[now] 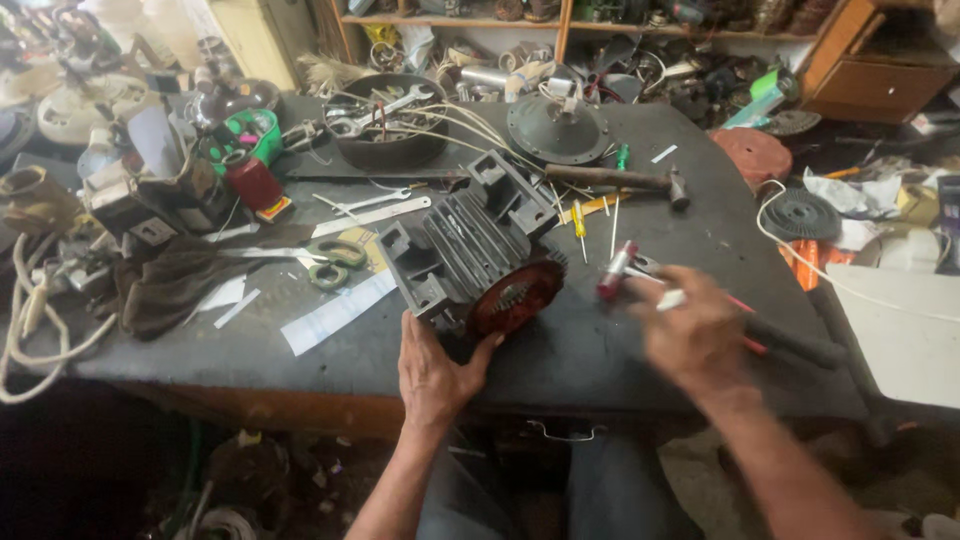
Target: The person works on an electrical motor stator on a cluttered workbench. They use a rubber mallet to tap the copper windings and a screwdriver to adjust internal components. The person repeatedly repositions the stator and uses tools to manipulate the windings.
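The left hand [437,368] braces the motor [470,250] at the table's [600,350] near edge, fingers spread on its red end (windings visible). The blurred right hand [692,335] grips a tool [618,270].

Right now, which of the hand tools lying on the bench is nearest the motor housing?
The small yellow-handled screwdriver, lying just beyond the finned motor housing. The wooden-handled hammer lies farther back, and the green-handled scissors sit farther away on the other side.
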